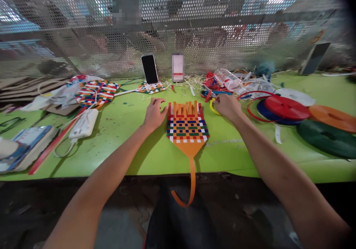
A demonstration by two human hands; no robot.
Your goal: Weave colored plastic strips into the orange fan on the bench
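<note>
A woven fan-shaped piece [187,126] of orange, blue, green, red and white strips lies flat before me. Loose orange strip ends stand up along its far edge, and its long orange tail hangs curled over the table's front edge. My left hand [155,113] rests just left of the weave, fingers curved and apart, with nothing in it. To the right of the weave, my right hand [228,106] has its fingers closed at a yellow curved piece [213,107]; whether this is a strip or a tool's handle is unclear. Small tools and red scraps [209,94] lie beside those fingers.
Rolls of red [287,107], orange [333,117] and green strip [325,138] lie at right. A finished weave [97,93], a power strip [83,123] and a book-like packet [30,147] sit left. Phones [149,69] lean near the perforated metal screen [155,30].
</note>
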